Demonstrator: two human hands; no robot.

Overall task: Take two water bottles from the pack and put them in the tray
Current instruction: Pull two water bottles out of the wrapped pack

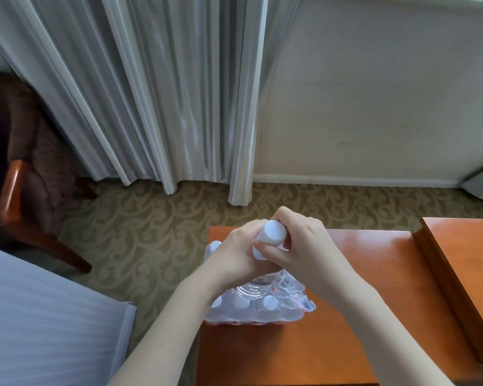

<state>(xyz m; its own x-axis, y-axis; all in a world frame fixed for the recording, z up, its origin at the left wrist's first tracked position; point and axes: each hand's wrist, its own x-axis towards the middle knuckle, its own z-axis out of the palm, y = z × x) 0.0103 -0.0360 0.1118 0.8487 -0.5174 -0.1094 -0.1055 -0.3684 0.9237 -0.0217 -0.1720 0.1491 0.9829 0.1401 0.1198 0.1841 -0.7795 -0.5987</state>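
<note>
Clear plastic wrap covers a pack of water bottles point(258, 305) standing on an orange wooden worktop point(346, 316) beside patterned carpet point(151, 232). Above the pack, the left hand point(234, 253) and right hand point(304, 246) meet around one white-capped bottle point(273, 232), fingers curled tightly about its neck.

Only print we can spot is on the clear plastic wrap of the water bottle pack point(262, 299), up near the top just below the two hands: a few red characters (look like Chinese script, sitting sideways on the crinkled film). We can't actually read any of them, too small and warped. The white bottle caps point(273, 232) look blank to us, no logo or number.
</note>
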